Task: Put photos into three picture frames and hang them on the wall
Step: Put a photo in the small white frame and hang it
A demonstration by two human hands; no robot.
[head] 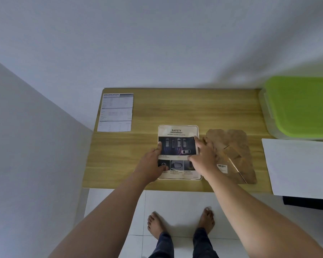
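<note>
A white picture frame (177, 126) lies flat on the wooden table (194, 112), near its front edge. A printed "SAFETY" sheet with car pictures (177, 144) lies inside it. My left hand (151, 164) rests on the sheet's left edge, fingers pressing down. My right hand (203, 155) presses the sheet's right edge with spread fingers. A second printed sheet headed "SPECIFICATION" (116, 112) lies at the table's back left corner.
Crumpled brown wrapping paper with a barcode label (235, 155) lies just right of the frame. A plastic box with a green lid (300, 107) stands at the back right. A white board (300, 166) overhangs the table's right front. A white wall rises behind the table.
</note>
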